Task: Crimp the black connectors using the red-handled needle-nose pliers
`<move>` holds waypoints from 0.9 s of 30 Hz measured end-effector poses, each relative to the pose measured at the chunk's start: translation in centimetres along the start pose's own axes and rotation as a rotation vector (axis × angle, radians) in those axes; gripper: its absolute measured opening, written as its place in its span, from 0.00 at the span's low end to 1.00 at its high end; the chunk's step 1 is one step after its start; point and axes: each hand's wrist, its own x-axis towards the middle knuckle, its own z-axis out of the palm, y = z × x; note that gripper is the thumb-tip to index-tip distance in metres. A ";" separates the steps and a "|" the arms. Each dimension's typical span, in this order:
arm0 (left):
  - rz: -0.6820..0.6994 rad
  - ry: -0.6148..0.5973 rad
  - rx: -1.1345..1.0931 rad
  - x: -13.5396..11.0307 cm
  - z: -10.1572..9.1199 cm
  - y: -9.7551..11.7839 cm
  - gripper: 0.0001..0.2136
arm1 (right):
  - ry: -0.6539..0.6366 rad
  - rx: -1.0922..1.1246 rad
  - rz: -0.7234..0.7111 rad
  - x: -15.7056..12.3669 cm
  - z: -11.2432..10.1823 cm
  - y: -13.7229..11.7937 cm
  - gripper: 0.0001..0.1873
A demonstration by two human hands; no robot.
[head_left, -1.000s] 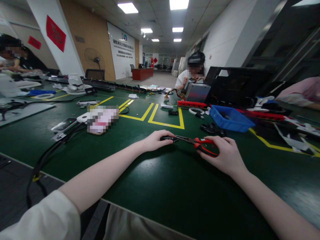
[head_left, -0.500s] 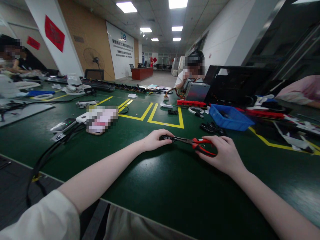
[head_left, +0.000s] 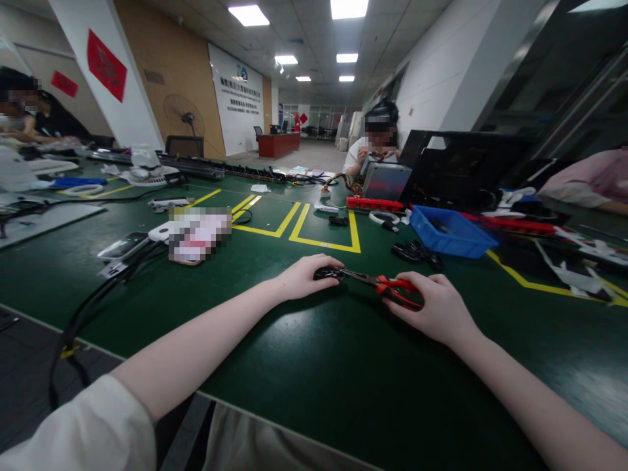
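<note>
Above the green tabletop (head_left: 294,353), my left hand (head_left: 305,276) pinches a small black part (head_left: 326,273) between thumb and fingers. What kind of part it is cannot be made out. Long-nose pliers (head_left: 400,292) with red and black handles are in my right hand (head_left: 436,304), which is closed around the grips. Their narrow jaws point left and reach the right end of the black part. Whether the tips bite on it or only touch it is too small to tell. Several black pieces (head_left: 411,251) lie just beyond my right hand.
A blue bin (head_left: 454,232) stands beyond my right hand, with a grey metal box (head_left: 387,180) behind it. To the left lie a phone (head_left: 199,239) and black cables (head_left: 105,288). Yellow tape (head_left: 324,244) marks the table. A co-worker (head_left: 375,140) sits across.
The plier handles look slightly closer together, and my right hand has dipped a little. My left hand keeps its hold on the black part. The person across has shifted their hands.
</note>
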 end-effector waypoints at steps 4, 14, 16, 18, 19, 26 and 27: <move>0.005 -0.073 0.096 -0.1 -0.1 0.5 0.18 | -0.063 0.024 0.056 0.0 -0.1 -0.2 0.24; -0.022 -0.100 0.182 0.1 0.1 -0.1 0.17 | -0.051 -0.017 0.013 0.1 0.1 0.0 0.23; -0.026 -0.109 0.166 0.1 0.0 0.0 0.17 | -0.016 -0.055 -0.034 0.0 0.1 0.1 0.23; -0.028 -0.115 0.151 0.2 -0.1 0.1 0.17 | 0.023 -0.097 -0.090 0.0 0.0 0.2 0.24; -0.028 -0.117 0.144 0.2 -0.2 0.2 0.16 | 0.036 -0.114 -0.117 -0.1 -0.1 0.3 0.24; -0.058 -0.071 -0.024 0.2 -0.3 0.2 0.14 | 0.087 -0.165 -0.233 0.1 -0.3 0.4 0.23; -0.070 -0.065 -0.050 0.2 -0.2 0.2 0.14 | 0.092 -0.170 -0.245 0.1 -0.4 0.4 0.23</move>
